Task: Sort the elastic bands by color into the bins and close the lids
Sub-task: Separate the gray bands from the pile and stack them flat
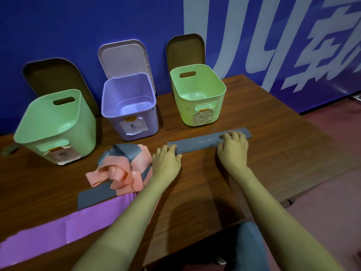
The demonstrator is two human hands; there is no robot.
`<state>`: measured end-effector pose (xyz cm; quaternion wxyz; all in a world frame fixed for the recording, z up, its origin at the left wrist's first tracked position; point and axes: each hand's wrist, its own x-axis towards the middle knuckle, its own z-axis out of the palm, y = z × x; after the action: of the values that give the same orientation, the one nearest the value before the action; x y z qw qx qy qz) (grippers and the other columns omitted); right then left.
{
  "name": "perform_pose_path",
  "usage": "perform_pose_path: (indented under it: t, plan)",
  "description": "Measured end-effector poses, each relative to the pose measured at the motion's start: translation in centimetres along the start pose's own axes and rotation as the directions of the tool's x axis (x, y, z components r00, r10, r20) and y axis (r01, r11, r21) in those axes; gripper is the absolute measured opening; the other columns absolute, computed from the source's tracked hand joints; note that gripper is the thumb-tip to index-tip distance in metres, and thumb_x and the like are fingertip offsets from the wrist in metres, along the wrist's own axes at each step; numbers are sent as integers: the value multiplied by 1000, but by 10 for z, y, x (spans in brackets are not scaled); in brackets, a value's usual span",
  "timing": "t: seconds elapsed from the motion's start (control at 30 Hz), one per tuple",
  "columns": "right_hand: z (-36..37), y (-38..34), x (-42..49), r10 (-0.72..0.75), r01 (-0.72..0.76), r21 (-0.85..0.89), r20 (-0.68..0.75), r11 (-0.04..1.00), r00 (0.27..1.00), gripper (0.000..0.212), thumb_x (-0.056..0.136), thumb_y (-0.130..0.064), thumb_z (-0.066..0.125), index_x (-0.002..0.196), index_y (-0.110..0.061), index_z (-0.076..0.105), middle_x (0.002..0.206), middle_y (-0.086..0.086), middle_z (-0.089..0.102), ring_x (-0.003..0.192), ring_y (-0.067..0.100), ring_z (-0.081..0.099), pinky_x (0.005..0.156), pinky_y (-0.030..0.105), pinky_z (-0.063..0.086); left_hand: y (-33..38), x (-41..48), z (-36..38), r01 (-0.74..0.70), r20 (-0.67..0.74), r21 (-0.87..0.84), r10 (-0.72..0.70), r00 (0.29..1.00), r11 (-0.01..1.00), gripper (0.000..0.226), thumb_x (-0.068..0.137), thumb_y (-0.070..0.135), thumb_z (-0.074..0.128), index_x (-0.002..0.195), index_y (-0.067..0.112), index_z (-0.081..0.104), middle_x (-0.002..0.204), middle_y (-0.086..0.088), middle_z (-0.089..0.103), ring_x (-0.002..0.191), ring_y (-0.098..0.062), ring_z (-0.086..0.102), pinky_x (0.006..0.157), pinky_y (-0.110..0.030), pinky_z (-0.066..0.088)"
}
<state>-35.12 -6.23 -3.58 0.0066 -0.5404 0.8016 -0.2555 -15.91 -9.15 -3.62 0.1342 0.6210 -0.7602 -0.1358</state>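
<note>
Pressing down on a grey band (203, 142) that lies flat on the table (283, 163), both hands work in front of the right bin (187, 112). The right hand (232, 149) rests on the band's right part with fingers spread and lightly bent. The left hand (166, 162) has its fingers curled over the band's left end; I cannot tell whether they pinch it or only press. The other bands sit further left: a tangled pile (125, 169) of pink and grey, and a purple band (58, 231) running off toward the near left corner.

The main risk, I judge, is a wrong bin. The left bin (54, 124) and the right bin are the same green, so only their labels tell them apart, and no bin is grey. The band is long; dropped in unfolded, it could hang over a rim and stop a lid from seating. Pulling one band from the pile may drag the rest along. The brown lids (52, 77) only lean on the wall (58, 26) and could topple if a bin is knocked.

Each bin, including the purple bin (150, 124), carries a paper label (133, 127) with dark handwriting, too blurred to read. The band bears faint pale print, also illegible. Large white characters (273, 45) on the wall are cropped.
</note>
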Motion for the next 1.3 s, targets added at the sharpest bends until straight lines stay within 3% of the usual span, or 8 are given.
perform_pose_path:
  t: [0.2, 0.33, 0.63, 0.77, 0.93, 1.07, 1.17, 1.3]
  plan:
    - [10, -96, -86, -328, 320, 232, -6, 919, 945, 23, 78, -10, 55, 98, -9, 65, 97, 11, 65, 93, 33, 59, 82, 38, 47, -55, -66, -42, 66, -183, -216, -107, 977, 974, 23, 87, 16, 56, 108, 14, 64, 114, -7, 61, 109, -28, 52, 93, -37, 41]
    - [35, -143, -111, -440, 395, 349, 58, 850, 896, 32, 80, -20, 40, 99, -11, 65, 101, 10, 64, 94, 31, 57, 84, 36, 41, -100, -92, -63, 146, -263, -237, -208, 942, 960, 22, 85, 11, 58, 107, 12, 63, 113, -9, 60, 108, -30, 52, 90, -37, 40]
    - [78, -214, -65, -406, 342, 288, 206, 895, 890, 38, 85, -16, 58, 119, -1, 54, 117, 19, 55, 112, 39, 46, 93, 42, 39, -148, -67, -69, 134, -224, -187, -175, 959, 973, 31, 84, 18, 61, 114, 12, 62, 120, -11, 56, 111, -32, 49, 97, -39, 35]
    - [91, -230, -46, -339, 305, 154, 307, 940, 889, 40, 86, -25, 58, 120, -6, 51, 119, 15, 54, 112, 36, 44, 90, 43, 38, -158, -62, -66, 214, -204, -172, -248, 947, 962, 21, 90, 16, 51, 108, 8, 58, 110, -12, 62, 104, -34, 56, 82, -38, 39]
    - [79, -233, -44, -415, 384, 285, 53, 878, 908, 12, 86, -12, 54, 92, -5, 62, 89, 16, 65, 86, 37, 56, 70, 39, 39, -168, -67, -70, 344, -297, -293, -427, 854, 892, 17, 91, 8, 47, 108, 9, 46, 106, -14, 59, 98, -34, 58, 71, -38, 40]
    - [40, -246, -44, -292, 180, 681, 52, 710, 955, 8, 90, -6, 46, 92, -9, 53, 75, 3, 57, 64, 10, 47, 56, 22, 34, -176, -63, -67, 388, -323, -18, -373, 870, 921, 36, 80, 1, 55, 115, 8, 47, 119, -14, 48, 111, -33, 46, 89, -38, 40]
    - [18, -248, -45, -298, 144, 768, 64, 624, 953, 5, 91, -8, 46, 91, -9, 50, 75, 3, 56, 62, 6, 46, 58, 13, 37, -158, -65, -76, 144, -419, -196, -216, 882, 970, 52, 66, 8, 52, 118, 3, 47, 126, -16, 43, 118, -35, 41, 99, -40, 34]
    - [0, -245, -47, -360, 81, 867, 117, 492, 925, 7, 87, -12, 45, 88, -15, 52, 85, 5, 60, 73, 12, 53, 70, 29, 43, -133, -68, -96, 7, -46, -279, -20, 999, 960, 96, 61, 37, 55, 147, 15, 17, 155, -6, 19, 145, -17, 6, 116, -40, -12]
